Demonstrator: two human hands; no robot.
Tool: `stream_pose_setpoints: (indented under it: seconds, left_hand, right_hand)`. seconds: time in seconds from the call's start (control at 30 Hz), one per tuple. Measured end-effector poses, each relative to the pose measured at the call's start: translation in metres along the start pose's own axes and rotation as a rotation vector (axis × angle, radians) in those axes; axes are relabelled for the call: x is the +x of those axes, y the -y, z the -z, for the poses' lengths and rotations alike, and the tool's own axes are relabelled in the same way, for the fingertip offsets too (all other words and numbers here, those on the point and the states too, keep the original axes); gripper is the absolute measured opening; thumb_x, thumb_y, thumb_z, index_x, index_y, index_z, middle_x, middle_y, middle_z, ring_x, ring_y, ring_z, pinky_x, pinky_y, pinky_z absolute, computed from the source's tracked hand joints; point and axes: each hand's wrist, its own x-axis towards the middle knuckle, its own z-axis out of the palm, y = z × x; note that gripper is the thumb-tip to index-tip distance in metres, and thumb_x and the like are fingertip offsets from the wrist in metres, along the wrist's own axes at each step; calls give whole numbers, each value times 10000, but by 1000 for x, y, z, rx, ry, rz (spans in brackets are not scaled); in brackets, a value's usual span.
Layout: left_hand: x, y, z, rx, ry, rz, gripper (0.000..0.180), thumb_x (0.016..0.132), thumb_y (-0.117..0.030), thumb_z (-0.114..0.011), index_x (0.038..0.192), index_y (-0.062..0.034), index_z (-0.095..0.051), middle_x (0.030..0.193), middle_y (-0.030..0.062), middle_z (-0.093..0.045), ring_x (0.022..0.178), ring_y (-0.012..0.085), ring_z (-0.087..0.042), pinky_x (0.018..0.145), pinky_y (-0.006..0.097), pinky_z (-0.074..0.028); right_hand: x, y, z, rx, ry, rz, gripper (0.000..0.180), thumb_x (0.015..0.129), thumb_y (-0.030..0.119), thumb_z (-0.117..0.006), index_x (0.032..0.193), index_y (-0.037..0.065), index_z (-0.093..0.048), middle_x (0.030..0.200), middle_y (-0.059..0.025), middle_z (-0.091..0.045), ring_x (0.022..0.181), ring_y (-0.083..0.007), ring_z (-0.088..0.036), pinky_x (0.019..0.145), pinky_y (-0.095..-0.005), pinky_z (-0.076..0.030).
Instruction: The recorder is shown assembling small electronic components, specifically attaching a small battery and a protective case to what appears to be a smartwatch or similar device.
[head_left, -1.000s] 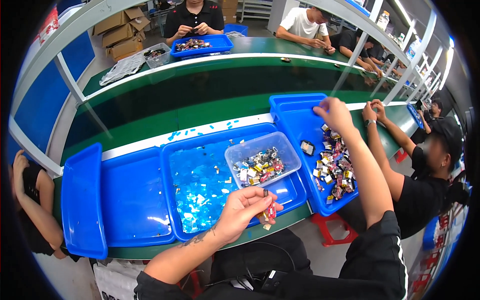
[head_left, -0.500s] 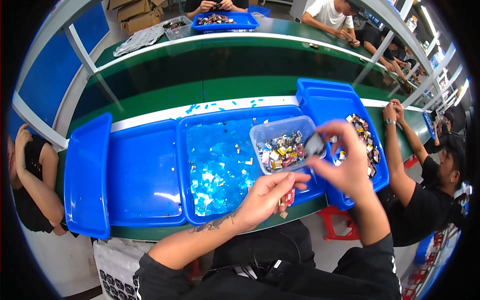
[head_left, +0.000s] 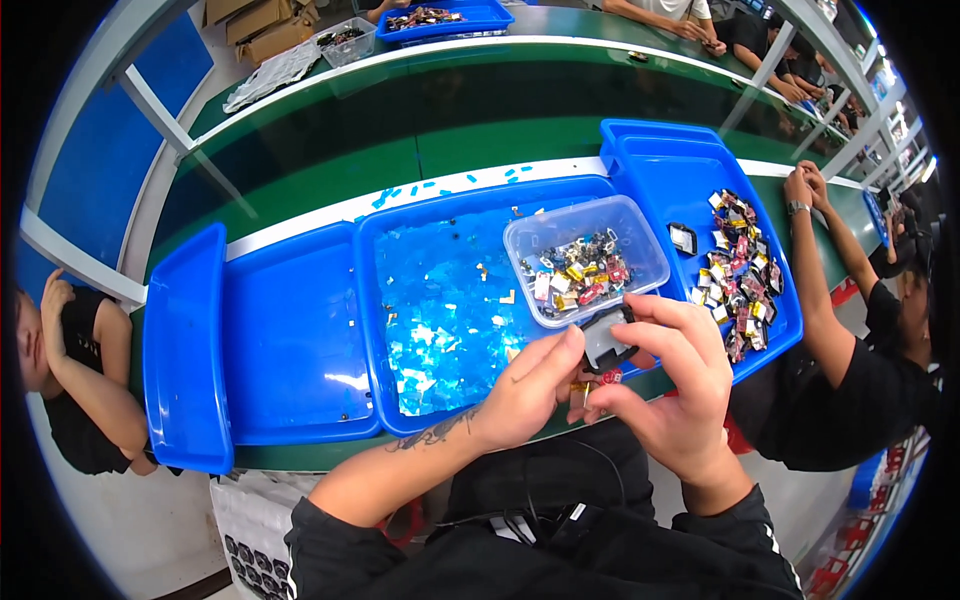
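A small black plastic casing [head_left: 607,341] with a grey panel is tilted between my two hands, in front of the clear tub. My left hand [head_left: 528,398] is closed, its thumb at the casing's left edge and its fingers beside a small red-and-yellow electronic part [head_left: 584,390] below. My right hand [head_left: 683,385] has its index finger on the casing's upper right corner; its thumb reaches under, close to the small part. The clear plastic tub [head_left: 525,232] just beyond holds a heap of similar parts. Fingers hide how the casing and small part meet.
A blue tray [head_left: 640,165] at right holds many small parts and another black casing [head_left: 683,239]. The middle blue tray [head_left: 372,300] is strewn with blue film pieces. More blue trays [head_left: 290,330] stand left. A person's arms [head_left: 815,250] rest nearby at right.
My right hand has brought the black casing down and left from over the tub to my left hand. The view has shifted slightly, and more of the right tray shows.
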Motion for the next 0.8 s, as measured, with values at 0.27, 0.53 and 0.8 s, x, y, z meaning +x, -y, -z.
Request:
stream_pose_setpoints:
  seconds: [0.27, 0.53, 0.8]
  left_hand:
    - [3, 0, 7, 155, 26, 9, 526, 1051, -416, -244, 1188, 12, -519, 894, 110, -632, 655, 147, -595, 544, 241, -438]
    - [6, 3, 2, 322, -69, 27, 509, 1042, -436, -322, 1006, -10, -598, 737, 40, -622, 621, 94, -603, 514, 215, -436]
    - [7, 3, 1, 273, -26, 34, 474, 1043, -399, -372, 1000, -8, -637, 700, -27, -542, 613, 18, -486, 519, 201, -387]
  right_hand:
    - [18, -8, 13, -18, 54, 55, 216, 666, -13, -755, 862, 34, -679, 991, -131, -662, 793, -257, -651, 639, -321, -510]
    - [37, -9, 23, -160, 360, 311, 212, 634, 38, -727, 826, 31, -638, 997, -108, -640, 798, -236, -649, 589, -325, -517]
    - [36, -13, 20, -219, 458, 420, 177, 660, 92, -665, 813, 13, -622, 1017, -105, -637, 812, -224, -662, 602, -312, -539]
